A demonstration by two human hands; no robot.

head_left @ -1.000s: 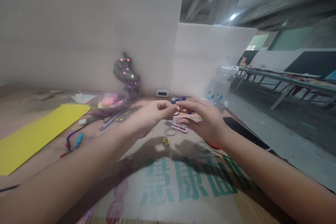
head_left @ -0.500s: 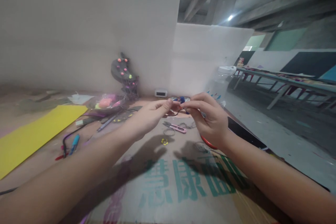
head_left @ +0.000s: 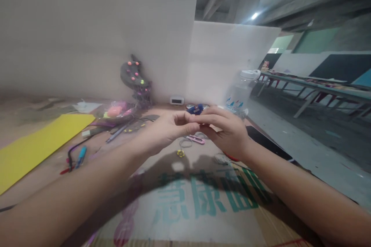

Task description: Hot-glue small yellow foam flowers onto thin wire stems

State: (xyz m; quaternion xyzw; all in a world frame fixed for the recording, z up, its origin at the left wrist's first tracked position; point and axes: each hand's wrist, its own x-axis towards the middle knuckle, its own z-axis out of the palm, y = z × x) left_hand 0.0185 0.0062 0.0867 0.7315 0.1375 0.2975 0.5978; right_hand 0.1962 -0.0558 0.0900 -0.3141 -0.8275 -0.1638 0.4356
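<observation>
My left hand (head_left: 164, 129) and my right hand (head_left: 228, 129) meet above the middle of the cardboard, fingertips touching. Both are closed in a pinch, and whatever lies between the fingers is hidden. Just below them, pink thread snips (head_left: 196, 139) lie on the cardboard, partly covered by my fingers. Nearer to me sits a small yellow flower-shaped piece (head_left: 180, 153), with a thin grey loop of thread or wire (head_left: 186, 143) beside it. A blue item (head_left: 196, 109) shows behind my fingertips, too covered to name.
Cardboard with green lettering (head_left: 203, 200) covers the front. On the left are yellow paper (head_left: 43, 139), a blue pen (head_left: 82, 155) and a bag of coloured pieces (head_left: 116, 111). A dark dotted figure (head_left: 135, 77), a small white device (head_left: 176, 100) and a clear jug (head_left: 239, 90) stand behind.
My fingertips have come together; the thin dark strand that showed between my hands is now hidden. My left thumb has moved right, to the right fingers.
</observation>
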